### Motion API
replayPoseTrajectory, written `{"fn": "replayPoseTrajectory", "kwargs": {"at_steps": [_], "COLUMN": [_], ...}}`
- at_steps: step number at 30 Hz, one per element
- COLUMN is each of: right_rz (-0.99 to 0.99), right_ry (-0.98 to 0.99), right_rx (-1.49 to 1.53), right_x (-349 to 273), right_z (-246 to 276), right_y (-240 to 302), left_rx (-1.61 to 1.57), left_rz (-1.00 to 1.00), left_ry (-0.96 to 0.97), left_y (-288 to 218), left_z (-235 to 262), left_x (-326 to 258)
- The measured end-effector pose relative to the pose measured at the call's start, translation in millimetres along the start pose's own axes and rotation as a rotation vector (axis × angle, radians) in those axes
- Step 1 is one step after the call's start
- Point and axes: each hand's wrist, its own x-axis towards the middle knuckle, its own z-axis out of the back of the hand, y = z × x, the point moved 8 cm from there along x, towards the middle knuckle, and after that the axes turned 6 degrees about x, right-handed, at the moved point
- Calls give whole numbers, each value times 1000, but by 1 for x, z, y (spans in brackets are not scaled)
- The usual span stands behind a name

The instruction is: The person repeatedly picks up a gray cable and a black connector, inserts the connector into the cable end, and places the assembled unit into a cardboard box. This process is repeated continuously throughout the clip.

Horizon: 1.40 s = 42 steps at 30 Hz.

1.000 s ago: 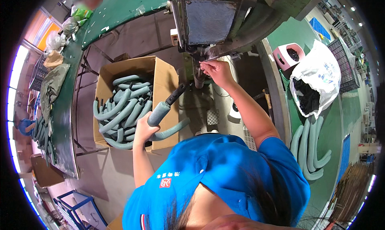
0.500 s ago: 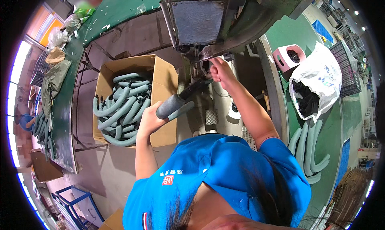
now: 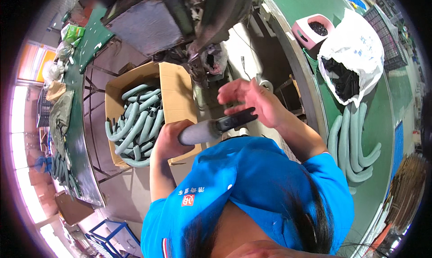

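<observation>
My left hand [image 3: 170,140] is wrapped round a grey-green foam-covered tube [image 3: 199,133] in front of my body. A black plastic fitting with a forked tip [image 3: 236,119] sticks out of the tube's right end. Fingers apart and slightly curled, my right hand [image 3: 254,101] hovers just above and beside that fitting; I see nothing held in it. The back part of the tube is hidden by my left hand. To the left, a cardboard box [image 3: 176,93] holds several curved foam-covered tubes [image 3: 140,119], some with black ends.
A heavy dark machine [image 3: 148,26] stands ahead. On the right green table [image 3: 288,8] are a pink container [image 3: 302,34] of small black parts, a white sack [image 3: 355,39] with black pieces, and several curved tubes [image 3: 345,143]. Another green table [image 3: 81,145] runs along the left.
The tube has come back from the machine toward my body, its fitting now turned to the right. My right hand has left the machine and opened. The view has shifted.
</observation>
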Motion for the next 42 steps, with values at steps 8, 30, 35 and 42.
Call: {"fn": "replayPoseTrajectory", "kwargs": {"at_steps": [8,30,35,42], "right_rz": [-105,415,156,125], "right_ry": [90,-360,-1064,-8], "right_rx": [-366,-80,-316,245], "right_x": [-77,-71,-136,-85], "right_z": [-26,23,144,56], "right_y": [-17,1,-76,-76], "left_rx": [121,-309,-1432,-1085], "left_rz": [-269,329,110,782], "left_ry": [-12,-755,-633,-344], "left_y": [-56,5,73,196], "left_z": [-64,-69,-37,-107], "left_x": [-22,-10,-22,-16]}}
